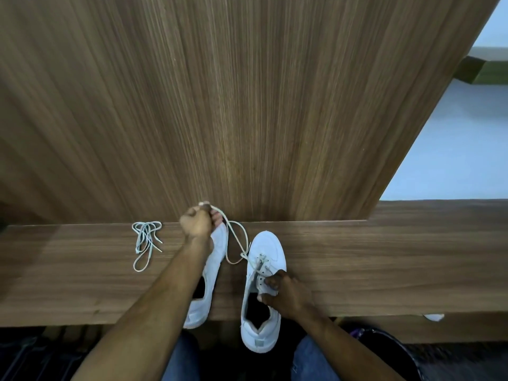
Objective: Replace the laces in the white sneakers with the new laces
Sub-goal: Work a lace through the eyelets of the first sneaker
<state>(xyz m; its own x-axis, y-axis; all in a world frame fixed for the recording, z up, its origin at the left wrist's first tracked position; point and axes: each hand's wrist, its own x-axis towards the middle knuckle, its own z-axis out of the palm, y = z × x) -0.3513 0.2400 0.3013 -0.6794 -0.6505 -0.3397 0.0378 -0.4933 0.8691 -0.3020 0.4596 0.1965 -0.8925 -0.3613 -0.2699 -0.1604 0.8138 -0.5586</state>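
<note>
Left grip (196,221) pinches the lace (236,240); right grip (286,294) clasps the right sneaker (264,287), hiding its tongue.

Two sneakers side by side on the counter (357,270), heels over its near edge. Left sneaker (213,270) partly under the left forearm; right sneaker (265,248) to its right. Loose laces (145,240) on the counter, left of both. Left hand (196,222) above the left sneaker's toe, holding a lace (236,237) that runs to the right sneaker's eyelets. Right hand (286,294) on the right sneaker's tongue area. Upright panel (247,105) behind the counter.
</note>
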